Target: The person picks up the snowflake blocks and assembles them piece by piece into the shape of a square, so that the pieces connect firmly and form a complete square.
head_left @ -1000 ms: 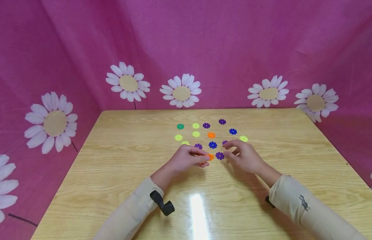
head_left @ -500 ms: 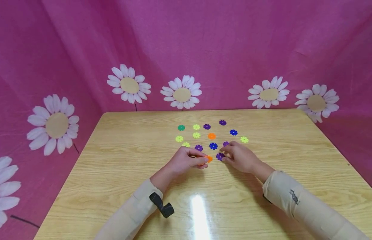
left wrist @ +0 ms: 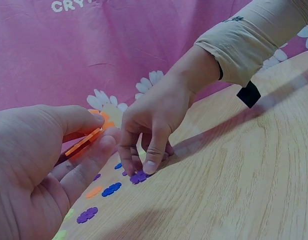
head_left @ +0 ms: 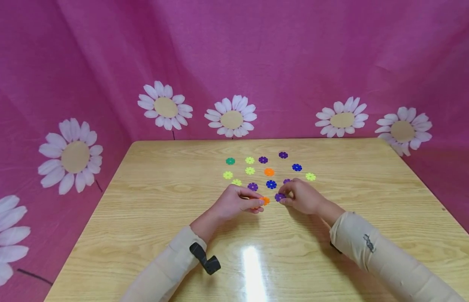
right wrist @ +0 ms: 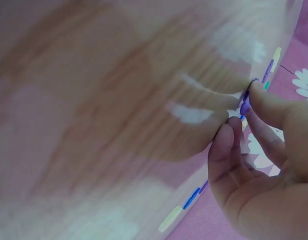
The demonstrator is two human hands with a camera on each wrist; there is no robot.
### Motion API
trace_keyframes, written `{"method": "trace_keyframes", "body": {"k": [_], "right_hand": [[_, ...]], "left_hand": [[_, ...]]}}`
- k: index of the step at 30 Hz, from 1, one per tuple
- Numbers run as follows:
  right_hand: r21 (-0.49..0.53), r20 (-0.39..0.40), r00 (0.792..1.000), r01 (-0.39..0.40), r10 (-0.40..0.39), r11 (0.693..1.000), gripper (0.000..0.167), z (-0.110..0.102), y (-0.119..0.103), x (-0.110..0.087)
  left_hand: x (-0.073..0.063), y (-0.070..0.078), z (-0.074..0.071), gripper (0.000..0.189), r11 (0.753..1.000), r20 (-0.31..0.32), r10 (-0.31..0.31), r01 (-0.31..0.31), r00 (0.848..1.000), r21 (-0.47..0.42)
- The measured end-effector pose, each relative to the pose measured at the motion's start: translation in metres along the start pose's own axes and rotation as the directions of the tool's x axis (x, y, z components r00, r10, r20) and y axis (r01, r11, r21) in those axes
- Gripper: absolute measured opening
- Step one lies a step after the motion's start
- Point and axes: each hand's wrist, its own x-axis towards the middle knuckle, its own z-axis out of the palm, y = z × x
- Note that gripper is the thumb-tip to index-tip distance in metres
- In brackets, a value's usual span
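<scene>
My left hand (head_left: 236,202) holds an orange notched disc (head_left: 265,201) between thumb and fingers, above the table. In the left wrist view, the orange plastic (left wrist: 106,119) shows at the fingertips, with a thin orange edge lower between the fingers. To its right, my right hand (head_left: 306,197) reaches down to a purple notched disc (head_left: 279,197) at the near side of the group. Thumb and fingers meet at that purple disc (left wrist: 139,177), pinching its edge at the tabletop. The right wrist view has the purple disc (right wrist: 245,107) between the fingertips, partly hidden.
Several flat notched discs lie spread beyond the hands: a green disc (head_left: 230,161), an orange disc (head_left: 269,172), a blue disc (head_left: 271,184), a yellow disc (head_left: 310,176) and others. The wooden table (head_left: 162,180) ends at a pink flowered curtain (head_left: 279,67).
My right hand has moved left and down to the near purple disc, and its fingers have closed in on it. The left hand stays nearly in place with the orange disc.
</scene>
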Motion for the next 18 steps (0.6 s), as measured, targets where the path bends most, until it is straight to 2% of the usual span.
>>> {"method": "trace_keyframes", "body": {"k": [4, 8, 18], "right_hand": [[0.079, 0.014, 0.999, -0.044, 0.043, 0.996, 0.017, -0.0017, -0.0008, 0.002], [0.123, -0.009, 0.995, -0.097, 0.098, 0.988, 0.017, -0.0005, -0.0028, -0.0009], [0.189, -0.112, 0.988, -0.086, 0.109, 0.978, 0.01, 0.0008, -0.0017, -0.0059]], "left_hand": [[-0.0003, -0.0006, -0.001, 0.02, 1.0, 0.003, -0.003, 0.003, 1.0, -0.007], [-0.0008, -0.0003, -0.0008, 0.02, 1.0, -0.006, -0.006, 0.006, 1.0, -0.01], [-0.0014, 0.0, 0.0001, 0.02, 1.0, -0.008, 0.003, -0.004, 1.0, -0.013]]}}
